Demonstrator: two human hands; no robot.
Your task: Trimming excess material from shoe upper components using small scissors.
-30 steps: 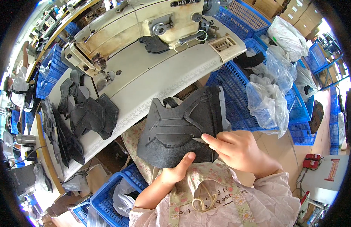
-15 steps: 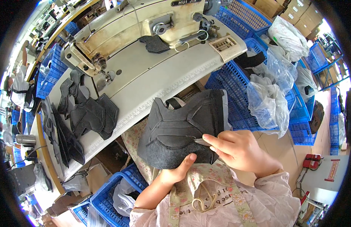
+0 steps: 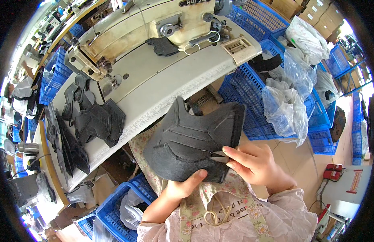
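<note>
My left hand (image 3: 186, 186) grips the lower edge of a black moulded shoe upper (image 3: 183, 145), thumb on top and the other fingers hidden beneath. Raised ridges and a stitched curved seam run across its surface. In my right hand (image 3: 251, 161) are thread snips (image 3: 219, 159), pinched between thumb and fingers. Their two pointed metal blades stand slightly apart over the upper, close to a short light thread end (image 3: 212, 153) at the seam. The hand hides the rest of the snips.
Ahead stands a cream sewing machine (image 3: 126, 36) on a white table (image 3: 154, 92). Black cut pieces (image 3: 100, 121) lie on its left part, another (image 3: 162, 46) by the machine. Blue crates (image 3: 251, 101) with plastic bags (image 3: 287, 105) stand right; a blue basket (image 3: 114, 201) sits lower left.
The shoe upper has turned and tilted in my left hand, its upper left point now higher. My right hand has shifted slightly right and down, and the snips' blades show more clearly.
</note>
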